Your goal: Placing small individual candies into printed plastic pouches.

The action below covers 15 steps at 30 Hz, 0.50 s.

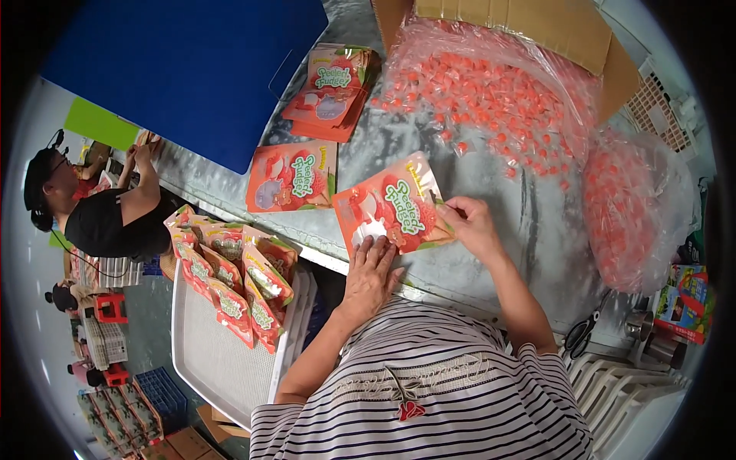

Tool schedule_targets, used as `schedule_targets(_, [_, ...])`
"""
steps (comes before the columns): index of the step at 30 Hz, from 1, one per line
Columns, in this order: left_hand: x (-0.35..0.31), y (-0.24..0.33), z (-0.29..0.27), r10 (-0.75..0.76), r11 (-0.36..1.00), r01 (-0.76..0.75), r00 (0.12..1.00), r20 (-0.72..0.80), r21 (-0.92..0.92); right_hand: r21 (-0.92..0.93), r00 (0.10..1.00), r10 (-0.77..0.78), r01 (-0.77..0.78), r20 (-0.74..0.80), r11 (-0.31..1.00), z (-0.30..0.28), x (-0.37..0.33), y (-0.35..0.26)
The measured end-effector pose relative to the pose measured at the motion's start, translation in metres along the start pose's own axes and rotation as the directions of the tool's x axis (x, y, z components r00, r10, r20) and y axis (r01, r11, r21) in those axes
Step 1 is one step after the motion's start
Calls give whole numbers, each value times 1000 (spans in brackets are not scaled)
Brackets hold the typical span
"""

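Observation:
A red-and-pink candy pouch point(391, 208) lies at the near edge of the metal table, its printed side up. My right hand point(469, 224) pinches its right edge between thumb and fingers. Stretched out over the pouch's lower left part are the fingers of my left hand point(369, 282), with the palm off the table edge. Just beyond to the left rests another flat pouch point(293, 176). A stack of the same pouches point(330, 92) sits farther back. Wrapped red candies point(491, 88) spread from a clear plastic bag at the far right.
A cardboard box point(521, 23) stands behind the candies, with a full plastic bag point(632, 218) to its right. Filled pouches point(230, 272) stand in a white tray point(222, 364) at left. Black scissors point(580, 334) lie near the right edge. A co-worker point(115, 211) sits left of a blue panel point(192, 69).

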<state>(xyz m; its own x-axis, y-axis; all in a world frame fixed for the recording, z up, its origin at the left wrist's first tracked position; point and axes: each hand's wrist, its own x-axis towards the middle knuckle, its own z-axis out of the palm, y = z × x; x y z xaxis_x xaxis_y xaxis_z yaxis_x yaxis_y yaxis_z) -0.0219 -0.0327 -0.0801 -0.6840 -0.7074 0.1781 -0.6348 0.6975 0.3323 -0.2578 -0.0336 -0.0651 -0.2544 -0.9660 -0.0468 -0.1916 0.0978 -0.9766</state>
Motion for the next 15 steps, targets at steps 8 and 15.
schedule_targets(8, [44, 37, -87, 343, 936, -351, 922, -181, -16, 275, 983, -33, -18, 180, 961, 4, -34, -48])
schedule_targets(15, [41, 29, -97, 462, 880, -461, 887, 18, 118, 312, 969, -97, 23, 225, 950, 9, -57, -47])
